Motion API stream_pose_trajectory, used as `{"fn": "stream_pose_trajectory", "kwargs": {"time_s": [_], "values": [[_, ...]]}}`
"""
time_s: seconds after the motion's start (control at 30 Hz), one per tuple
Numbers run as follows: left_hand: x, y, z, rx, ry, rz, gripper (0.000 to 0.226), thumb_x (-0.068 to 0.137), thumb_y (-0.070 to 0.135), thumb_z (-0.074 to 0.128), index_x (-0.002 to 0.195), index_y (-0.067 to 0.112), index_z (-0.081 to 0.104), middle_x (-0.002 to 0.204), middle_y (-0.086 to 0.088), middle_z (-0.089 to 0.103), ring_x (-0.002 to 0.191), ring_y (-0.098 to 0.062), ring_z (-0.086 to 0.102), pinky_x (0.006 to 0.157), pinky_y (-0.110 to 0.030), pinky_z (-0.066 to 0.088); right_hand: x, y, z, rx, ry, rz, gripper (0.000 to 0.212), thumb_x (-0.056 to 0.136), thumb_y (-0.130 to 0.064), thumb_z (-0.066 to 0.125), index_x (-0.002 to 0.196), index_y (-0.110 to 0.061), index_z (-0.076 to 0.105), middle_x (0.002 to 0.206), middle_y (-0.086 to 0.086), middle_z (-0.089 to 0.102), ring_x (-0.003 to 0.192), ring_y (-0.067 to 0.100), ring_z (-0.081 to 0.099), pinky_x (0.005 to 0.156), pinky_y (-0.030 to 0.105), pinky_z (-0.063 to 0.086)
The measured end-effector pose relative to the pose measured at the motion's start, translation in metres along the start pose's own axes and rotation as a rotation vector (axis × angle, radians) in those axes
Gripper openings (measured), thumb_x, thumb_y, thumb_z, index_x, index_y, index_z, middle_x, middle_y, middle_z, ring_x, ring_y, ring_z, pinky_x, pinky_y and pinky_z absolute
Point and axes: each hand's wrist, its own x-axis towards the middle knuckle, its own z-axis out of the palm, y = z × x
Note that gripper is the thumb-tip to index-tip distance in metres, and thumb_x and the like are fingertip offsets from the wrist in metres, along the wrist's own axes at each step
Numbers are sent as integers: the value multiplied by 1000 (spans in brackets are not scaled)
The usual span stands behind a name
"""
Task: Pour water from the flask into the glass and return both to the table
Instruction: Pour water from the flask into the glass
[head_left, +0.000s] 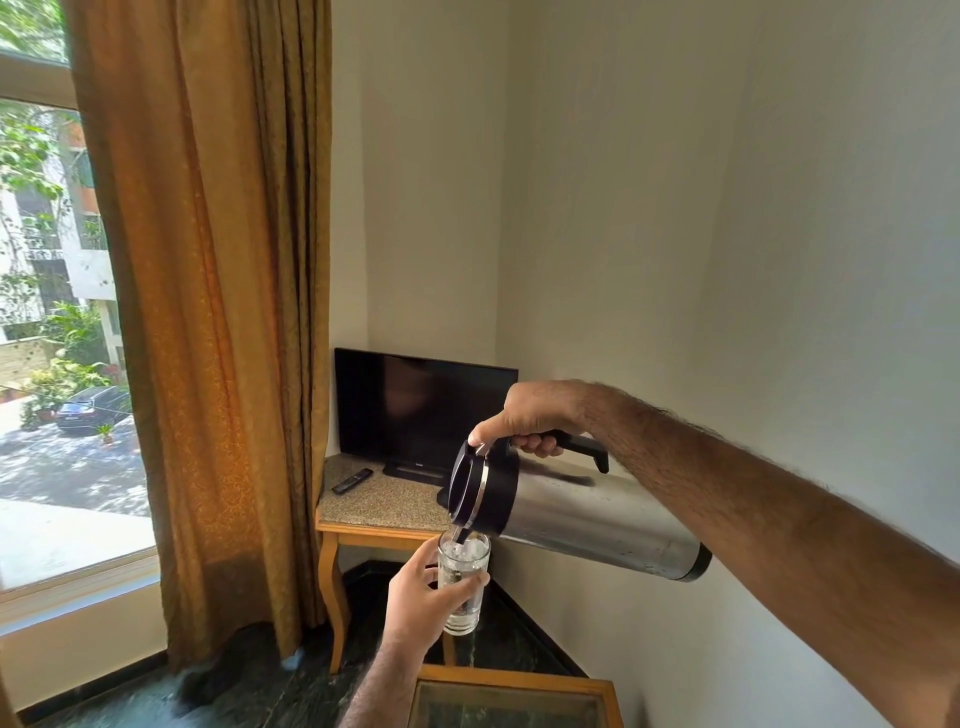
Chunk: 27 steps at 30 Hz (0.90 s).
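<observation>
We held the flask (587, 525) in our right hand (535, 415), right of the frame's centre, fingers wrapped around its black handle and the thumb pressed on the lid's top. The flask lay tipped nearly on its side, its black spout end pointing left and down, its steel body running off toward the lower right. Its spout sat just over the rim of the glass (462, 584), and water was running into it; the glass looked mostly full and frothy.

Our left hand (421, 603) gripped the glass from the left, low in the middle of the frame, fingers closed around its side, keeping it upright in the air. Directly beneath, at the bottom edge, showed a corner of a wood-framed table (514, 680) with a glass top.

Behind the flask stood a corner table (374, 506) carrying a dark TV (415, 405) and a remote (353, 480). A tan curtain (218, 312) hung across the left, beside a window (47, 312).
</observation>
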Motion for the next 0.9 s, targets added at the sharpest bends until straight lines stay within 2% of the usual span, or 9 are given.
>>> {"fn": "stream_pose_trajectory", "kwargs": {"time_s": [0.07, 0.17, 0.27, 0.43, 0.67, 0.77, 0.83, 0.9], "values": [[1, -2, 0, 0, -2, 10, 51, 69, 29, 96, 100, 52, 64, 99, 21, 78, 96, 2, 70, 70, -15, 49, 0, 1, 2, -10, 6, 0, 52, 82, -56, 79, 60, -13, 59, 46, -3, 49, 38, 15, 43, 43, 23, 39], [2, -3, 0, 0, -5, 21, 49, 70, 30, 96, 105, 49, 66, 104, 14, 79, 102, -3, 70, 77, -24, 52, 0, 2, 4, 0, 2, -14, 57, 84, -55, 78, 44, -20, 59, 43, -5, 49, 36, 14, 44, 43, 23, 40], [1, -5, 0, 3, -6, 26, 51, 70, 31, 95, 111, 45, 68, 104, 14, 79, 103, -6, 72, 79, -25, 54, 0, 3, 4, 21, -23, -16, 61, 83, -56, 77, 35, -22, 60, 43, -6, 49, 37, 13, 44, 43, 22, 40], [-1, -3, -2, -11, 3, 3, 58, 70, 32, 95, 120, 40, 67, 109, 16, 76, 105, -4, 69, 74, -19, 49, 4, 12, 5, 96, -32, -32, 58, 75, -60, 80, 39, -23, 56, 47, -5, 48, 40, 15, 42, 45, 24, 38], [4, -1, -5, 25, 48, -16, 55, 69, 33, 96, 105, 54, 61, 102, 21, 76, 96, 3, 70, 70, -14, 48, -1, 42, 9, 299, -18, -77, 58, 84, -55, 78, 45, -21, 52, 48, -2, 46, 40, 15, 40, 45, 25, 37], [7, -2, -3, 25, 63, -16, 56, 69, 32, 96, 103, 56, 59, 98, 26, 74, 92, 7, 68, 69, -12, 46, -6, 57, 15, 406, -3, -82, 56, 74, -61, 77, 47, -21, 50, 50, -1, 44, 43, 17, 38, 48, 27, 37], [8, -4, -1, 34, 68, -10, 55, 69, 32, 96, 101, 57, 59, 91, 32, 75, 87, 10, 71, 63, -6, 47, -9, 69, 22, 480, 17, -84, 57, 76, -62, 76, 47, -23, 49, 49, -1, 43, 42, 16, 37, 47, 25, 37], [9, -8, 0, 40, 65, -1, 54, 69, 33, 97, 103, 56, 61, 93, 42, 72, 88, 19, 69, 55, -2, 50, -12, 79, 31, 557, 50, -77, 59, 79, -65, 75, 45, -24, 48, 48, -2, 42, 42, 16, 36, 46, 26, 36]]}}
